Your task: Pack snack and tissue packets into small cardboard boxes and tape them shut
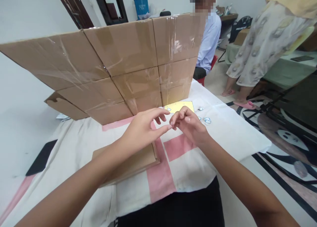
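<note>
My left hand hovers above the cloth-covered table, fingers apart and bent, with nothing visible in it. Its thumb tip meets or nearly meets the fingertips of my right hand. The right fingers curl loosely, and no object shows among them. Below my left forearm lies a flat cardboard box, partly hidden by the arm. Just beyond my hands is a yellow sheet with small drawings. Small paper pieces with blue outlines lie to the right of my right hand.
A wall of taped cardboard boxes stands across the table's far side. A black flat object lies at left. Behind the boxes a person in a light blue shirt sits; another in patterned trousers stands by a green-covered table.
</note>
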`<state>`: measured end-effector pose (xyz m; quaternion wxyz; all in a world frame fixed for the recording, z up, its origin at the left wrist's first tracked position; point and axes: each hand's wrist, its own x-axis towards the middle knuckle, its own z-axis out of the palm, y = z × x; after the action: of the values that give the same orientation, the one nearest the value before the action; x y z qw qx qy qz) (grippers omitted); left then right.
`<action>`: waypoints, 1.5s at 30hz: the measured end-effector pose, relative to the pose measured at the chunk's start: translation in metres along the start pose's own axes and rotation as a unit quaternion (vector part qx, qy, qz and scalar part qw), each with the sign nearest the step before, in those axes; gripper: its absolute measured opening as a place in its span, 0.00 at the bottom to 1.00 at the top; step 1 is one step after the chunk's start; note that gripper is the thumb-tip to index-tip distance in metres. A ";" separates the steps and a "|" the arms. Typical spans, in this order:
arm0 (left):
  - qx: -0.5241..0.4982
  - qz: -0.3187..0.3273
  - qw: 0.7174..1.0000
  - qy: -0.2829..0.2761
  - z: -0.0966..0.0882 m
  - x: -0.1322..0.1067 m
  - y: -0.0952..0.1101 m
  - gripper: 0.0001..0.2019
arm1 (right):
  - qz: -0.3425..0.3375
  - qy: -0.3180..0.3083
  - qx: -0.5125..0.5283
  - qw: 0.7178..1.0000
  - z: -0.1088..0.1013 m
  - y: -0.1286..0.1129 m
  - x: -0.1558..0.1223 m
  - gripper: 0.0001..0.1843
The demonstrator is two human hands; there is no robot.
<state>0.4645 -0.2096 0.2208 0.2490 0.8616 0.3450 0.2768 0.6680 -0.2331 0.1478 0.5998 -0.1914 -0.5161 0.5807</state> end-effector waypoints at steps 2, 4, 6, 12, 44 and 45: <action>-0.012 -0.005 1.000 -0.023 0.002 0.002 0.004 0.10 | -0.018 0.003 -0.008 1.000 0.001 0.005 -0.004 0.15; -0.017 -0.016 0.999 -0.038 0.003 0.002 0.008 0.07 | -0.034 0.005 -0.028 0.999 -0.004 0.011 -0.006 0.15; -0.014 -0.026 0.999 -0.034 0.006 0.003 0.010 0.08 | -0.047 -0.004 -0.049 0.998 -0.008 0.015 -0.008 0.14; -0.001 -0.054 0.998 -0.022 0.015 0.010 0.004 0.06 | -0.073 -0.026 -0.100 0.992 -0.013 0.016 -0.014 0.11; 0.285 -0.035 0.902 -0.321 0.192 0.233 -0.109 0.19 | 0.122 0.169 -0.705 0.677 -0.224 0.076 0.024 0.12; 0.285 -0.034 0.903 -0.318 0.192 0.232 -0.107 0.18 | 0.117 0.174 -0.700 0.683 -0.224 0.076 0.025 0.11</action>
<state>0.6817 -0.0174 0.0863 0.0986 0.9259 0.3403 -0.1309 0.8139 -0.1091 0.0065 0.2973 -0.7117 -0.6324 0.0717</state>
